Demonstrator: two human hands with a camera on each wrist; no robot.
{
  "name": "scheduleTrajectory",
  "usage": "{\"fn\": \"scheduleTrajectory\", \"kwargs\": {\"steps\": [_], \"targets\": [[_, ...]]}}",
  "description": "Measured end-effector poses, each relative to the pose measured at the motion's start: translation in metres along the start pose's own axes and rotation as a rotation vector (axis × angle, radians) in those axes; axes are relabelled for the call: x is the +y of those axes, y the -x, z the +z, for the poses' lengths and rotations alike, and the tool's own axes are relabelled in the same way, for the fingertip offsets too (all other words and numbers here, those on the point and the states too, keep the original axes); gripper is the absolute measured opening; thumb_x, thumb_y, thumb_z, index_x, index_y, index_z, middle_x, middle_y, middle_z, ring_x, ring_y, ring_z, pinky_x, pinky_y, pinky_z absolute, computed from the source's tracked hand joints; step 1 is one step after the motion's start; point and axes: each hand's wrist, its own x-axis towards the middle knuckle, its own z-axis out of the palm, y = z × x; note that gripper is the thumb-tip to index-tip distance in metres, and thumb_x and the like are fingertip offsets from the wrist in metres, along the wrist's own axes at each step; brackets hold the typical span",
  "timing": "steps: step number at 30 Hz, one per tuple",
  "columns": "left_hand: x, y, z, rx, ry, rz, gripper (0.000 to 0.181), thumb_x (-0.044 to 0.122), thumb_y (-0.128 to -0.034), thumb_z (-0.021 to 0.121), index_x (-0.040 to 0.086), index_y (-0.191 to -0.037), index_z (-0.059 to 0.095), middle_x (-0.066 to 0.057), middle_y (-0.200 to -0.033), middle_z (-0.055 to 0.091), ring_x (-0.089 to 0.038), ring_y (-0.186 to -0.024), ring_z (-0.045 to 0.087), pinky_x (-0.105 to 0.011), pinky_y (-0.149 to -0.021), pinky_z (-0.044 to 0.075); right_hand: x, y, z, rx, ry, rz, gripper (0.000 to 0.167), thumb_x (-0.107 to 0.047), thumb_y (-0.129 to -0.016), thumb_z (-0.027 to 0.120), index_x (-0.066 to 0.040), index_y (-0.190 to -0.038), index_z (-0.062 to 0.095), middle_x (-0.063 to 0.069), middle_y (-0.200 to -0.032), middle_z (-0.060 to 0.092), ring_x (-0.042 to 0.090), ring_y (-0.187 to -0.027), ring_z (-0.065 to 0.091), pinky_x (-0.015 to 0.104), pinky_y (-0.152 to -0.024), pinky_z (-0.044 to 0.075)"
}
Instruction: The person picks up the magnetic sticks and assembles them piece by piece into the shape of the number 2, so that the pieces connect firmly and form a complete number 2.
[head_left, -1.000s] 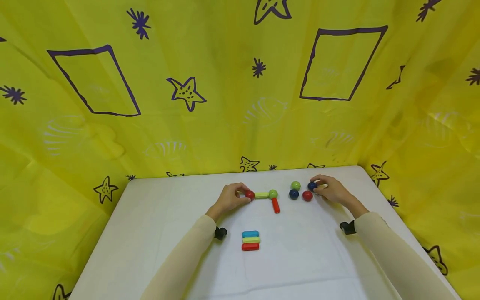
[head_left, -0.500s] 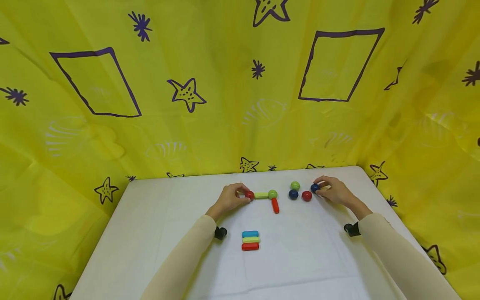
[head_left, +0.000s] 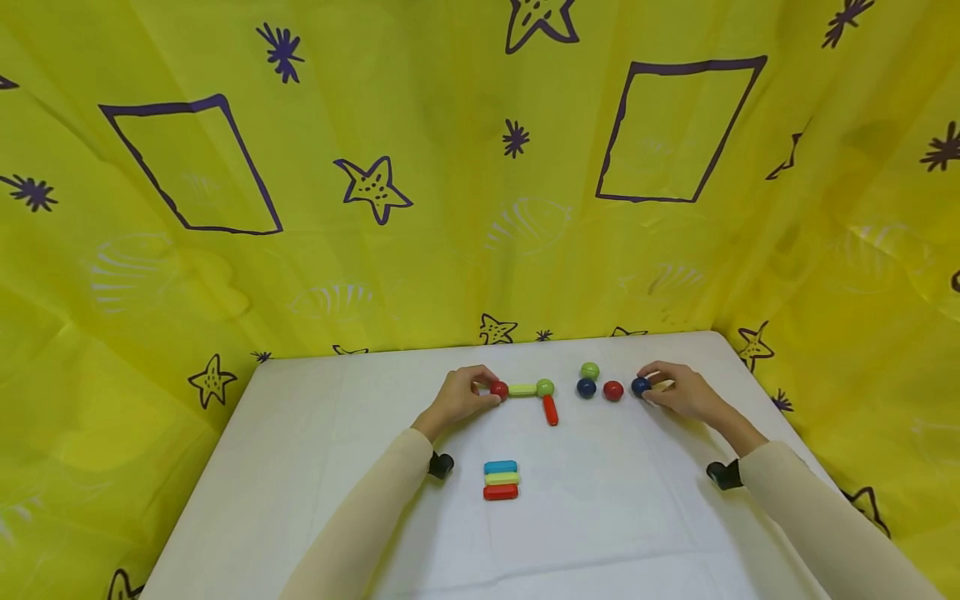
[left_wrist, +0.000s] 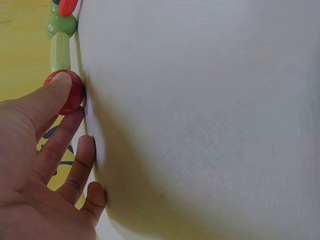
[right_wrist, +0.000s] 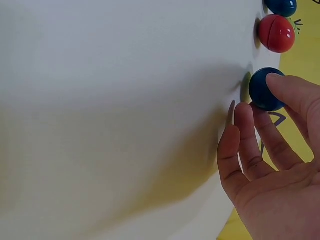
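Note:
My left hand (head_left: 459, 398) pinches a red ball (left_wrist: 76, 95) between thumb and fingers. That ball sits at the left end of a light green rod (head_left: 522, 389), whose other end meets a green ball (head_left: 545, 387). From the green ball a red rod (head_left: 551, 410) points toward the front. On the right, my right hand (head_left: 678, 390) holds a dark blue ball (right_wrist: 264, 90) with thumb and fingertips. Left of it lies a loose red ball (head_left: 612, 391), apart from the held one. A second dark blue ball (head_left: 587, 387) and a green ball (head_left: 590, 371) lie further left, close together.
Nearer the front of the white table (head_left: 360, 500), a blue rod (head_left: 500, 467), a light green rod (head_left: 502, 479) and a red rod (head_left: 500, 492) lie side by side. A yellow patterned curtain (head_left: 435, 267) hangs behind the table and along its sides.
My right hand has drawn the dark blue ball to the right and slightly nearer, from behind the loose red ball to beside it. The left hand keeps its place on its red ball.

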Motion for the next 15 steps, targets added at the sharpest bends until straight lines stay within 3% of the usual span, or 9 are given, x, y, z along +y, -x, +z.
{"fn": "scheduleTrajectory", "kwargs": {"steps": [9, 15], "targets": [[0.001, -0.001, 0.001, -0.005, -0.007, -0.013, 0.022, 0.018, -0.0892, 0.082, 0.013, -0.108, 0.074, -0.001, -0.107, 0.076, -0.014, -0.081, 0.055, -0.027, -0.075, 0.046, -0.001, 0.016, 0.009, -0.002, -0.062, 0.006, 0.035, -0.012, -0.095, 0.074, -0.003, -0.127, 0.063, 0.027, -0.12, 0.066, 0.024, -0.08, 0.06, 0.029, -0.063, 0.051], [0.001, 0.0, 0.001, -0.004, -0.008, -0.011, 0.022, 0.019, -0.0894, 0.082, 0.013, -0.109, 0.074, -0.001, -0.107, 0.076, -0.015, -0.081, 0.055, -0.027, -0.075, 0.046, -0.006, 0.023, 0.015, 0.001, -0.071, -0.028, 0.033, -0.01, -0.094, 0.074, -0.003, -0.125, 0.064, 0.025, -0.117, 0.068, 0.025, -0.083, 0.063, 0.03, -0.065, 0.052]]}}
